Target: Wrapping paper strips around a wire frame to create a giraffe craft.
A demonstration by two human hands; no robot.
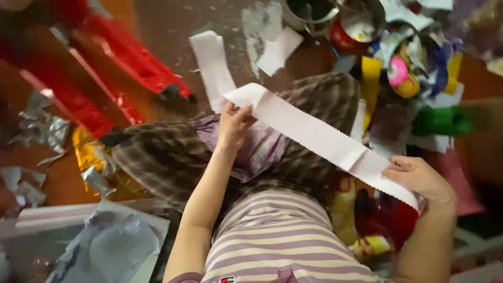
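- The long white paper strip (314, 133) runs taut between both hands, sloping down from the left hand (234, 126) to the right hand (419, 178). It looks thin and matte, with one finely zigzag-cut edge and a folded crease just left of the right hand.
- Past the left hand the strip bends back and trails away over the brown floor (167, 26).
- To handle it well, I judge an even, gentle pull is best; thin paper like this could tear at the crease.
- Left hand: fingers and thumb closed, pinching the strip near its bend.
- Right hand: closed on the strip's lower end, thumb on top.
- Under both hands lies soft checked cloth (173, 157) over the lap.
- Above the right hand sits a heap of glossy, colourful scraps (408, 68); crumpled silvery foil (42, 128) lies far left of the left hand.
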